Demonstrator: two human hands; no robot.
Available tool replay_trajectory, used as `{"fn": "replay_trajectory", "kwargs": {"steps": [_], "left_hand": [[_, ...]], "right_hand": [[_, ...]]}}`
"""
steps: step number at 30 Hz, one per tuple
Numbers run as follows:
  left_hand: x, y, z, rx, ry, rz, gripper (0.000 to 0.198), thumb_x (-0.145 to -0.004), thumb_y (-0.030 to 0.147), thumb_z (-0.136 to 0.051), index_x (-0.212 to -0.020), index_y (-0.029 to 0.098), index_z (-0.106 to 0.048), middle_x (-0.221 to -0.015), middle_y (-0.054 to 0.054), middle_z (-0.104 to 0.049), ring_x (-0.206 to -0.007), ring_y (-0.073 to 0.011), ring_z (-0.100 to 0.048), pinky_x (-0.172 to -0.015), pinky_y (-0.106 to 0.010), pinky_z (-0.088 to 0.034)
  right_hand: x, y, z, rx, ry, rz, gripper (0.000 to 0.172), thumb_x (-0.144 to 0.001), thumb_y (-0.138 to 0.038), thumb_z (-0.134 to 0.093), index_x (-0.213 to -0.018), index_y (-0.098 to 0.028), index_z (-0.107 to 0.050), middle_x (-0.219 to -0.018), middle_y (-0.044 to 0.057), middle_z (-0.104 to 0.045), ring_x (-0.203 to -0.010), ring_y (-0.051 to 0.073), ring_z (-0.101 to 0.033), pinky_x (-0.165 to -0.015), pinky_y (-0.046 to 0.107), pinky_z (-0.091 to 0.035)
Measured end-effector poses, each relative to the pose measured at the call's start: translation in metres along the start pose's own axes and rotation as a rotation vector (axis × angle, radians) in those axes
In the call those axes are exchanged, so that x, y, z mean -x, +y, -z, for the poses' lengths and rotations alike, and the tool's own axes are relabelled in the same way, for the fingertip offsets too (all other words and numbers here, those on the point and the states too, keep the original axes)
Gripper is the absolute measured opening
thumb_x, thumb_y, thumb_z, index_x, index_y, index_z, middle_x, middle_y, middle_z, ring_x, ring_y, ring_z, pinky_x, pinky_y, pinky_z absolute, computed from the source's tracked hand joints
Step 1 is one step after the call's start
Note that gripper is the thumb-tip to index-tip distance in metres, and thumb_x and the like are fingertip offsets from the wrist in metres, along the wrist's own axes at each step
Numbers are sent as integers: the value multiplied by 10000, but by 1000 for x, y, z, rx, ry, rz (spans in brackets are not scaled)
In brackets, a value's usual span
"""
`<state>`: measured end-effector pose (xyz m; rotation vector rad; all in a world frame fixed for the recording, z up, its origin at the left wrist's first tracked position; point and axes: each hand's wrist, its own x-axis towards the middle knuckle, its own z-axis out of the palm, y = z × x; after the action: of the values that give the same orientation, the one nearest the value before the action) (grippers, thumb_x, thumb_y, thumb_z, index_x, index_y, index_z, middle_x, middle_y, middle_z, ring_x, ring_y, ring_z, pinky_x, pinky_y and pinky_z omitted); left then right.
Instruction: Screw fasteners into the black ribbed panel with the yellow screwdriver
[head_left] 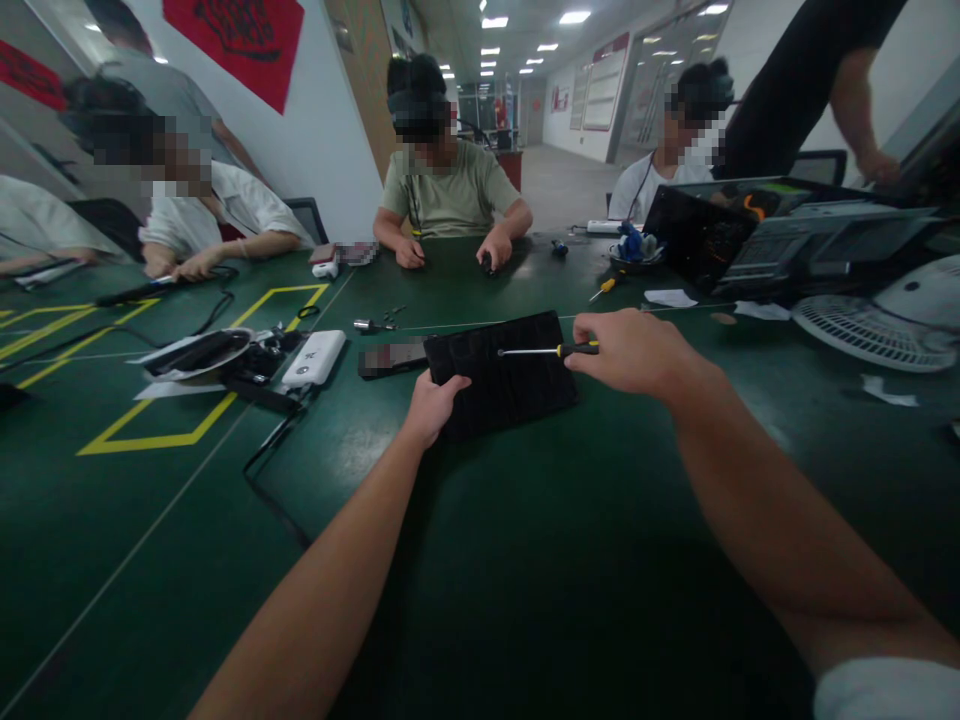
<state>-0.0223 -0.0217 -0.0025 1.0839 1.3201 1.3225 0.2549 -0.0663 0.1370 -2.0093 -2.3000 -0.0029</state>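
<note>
A flat black rectangular panel [517, 390] is tilted over the green table [570, 560]. My left hand [433, 405] grips its left edge, thumb on top. In my right hand [622, 350] is a screwdriver [536, 351] with a black and yellow handle, its shaft pointing left across the panel. The tip is over a small round part on the panel; whether they touch is hard to tell. Behind the panel's left side lies a dark flat object [390, 358], partly hidden.
To the left are a white power bank [315, 358], a dish of black parts [199, 355] and cables. A yellow screwdriver [606, 286] lies beyond my right hand. A white fan [862, 330] and an open computer case [817, 240] are at the right. Several people are around the table.
</note>
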Motion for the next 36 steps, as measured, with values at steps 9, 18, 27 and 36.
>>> {"fn": "replay_trajectory", "kwargs": {"steps": [9, 18, 27, 36], "left_hand": [[1, 2, -1, -15, 3, 1, 361, -566, 329, -837, -882, 192, -728, -883, -47, -768, -854, -261, -724, -847, -398, -585], [0, 0, 0, -26, 3, 8, 363, -572, 334, -831, -888, 189, -728, -876, -46, -759, -841, -252, -710, -820, -382, -575], [1, 0, 0, -9, -12, -3, 351, -579, 326, -832, -886, 187, -735, -884, -50, -765, -838, -248, -710, -835, -386, -577], [0, 0, 0, -14, -1, 1, 367, -573, 330, -845, -892, 187, -734, -888, -49, -769, -846, -252, -719, -845, -392, -579]], "right_hand": [[1, 0, 2, -16, -12, 6, 314, -943, -501, -612, -1091, -256, -742, -1032, 136, -779, -978, 352, -702, -763, 432, -471], [0, 1, 2, 0, -26, 14, 381, -958, -546, -583, -1077, -249, -789, -1081, 146, -787, -1011, 358, -705, -757, 441, -489], [-2, 3, 2, -8, -48, 14, 466, -968, -589, -525, -1072, -246, -822, -1070, 144, -787, -1007, 357, -705, -772, 467, -510], [-3, 1, 1, -12, -68, 7, 527, -999, -613, -464, -1138, -248, -818, -1130, 150, -789, -1041, 362, -708, -801, 471, -516]]}}
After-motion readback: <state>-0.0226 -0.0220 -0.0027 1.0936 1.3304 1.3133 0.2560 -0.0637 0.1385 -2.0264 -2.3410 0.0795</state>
